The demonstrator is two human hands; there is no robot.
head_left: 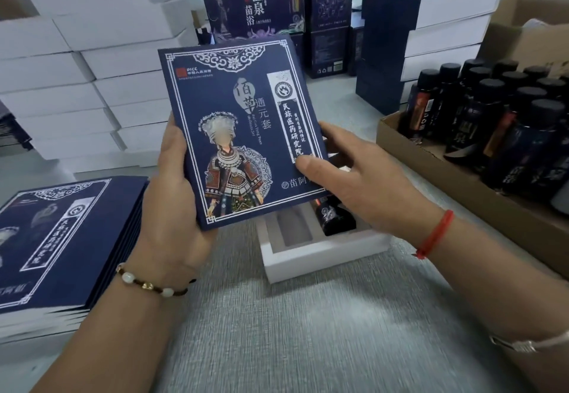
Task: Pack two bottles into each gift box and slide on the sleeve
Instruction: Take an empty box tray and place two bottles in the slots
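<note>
Above the white gift box (320, 254) on the counter (308, 331), both hands grip the blue sleeve (243, 128): left hand (172, 195) at its 8 o'clock edge, right hand (354, 177) at 4 o'clock. Only one bottle (334, 217) seems seated beside an empty slot, so I'd fill that before squaring the sleeve's mouth to the box.

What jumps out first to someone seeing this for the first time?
A dark blue printed sleeve, held up mid-frame by the left hand and right hand. Just below it lies an open white gift box holding one bottle beside an empty slot. Dark bottles crowd a cardboard tray at right.
</note>
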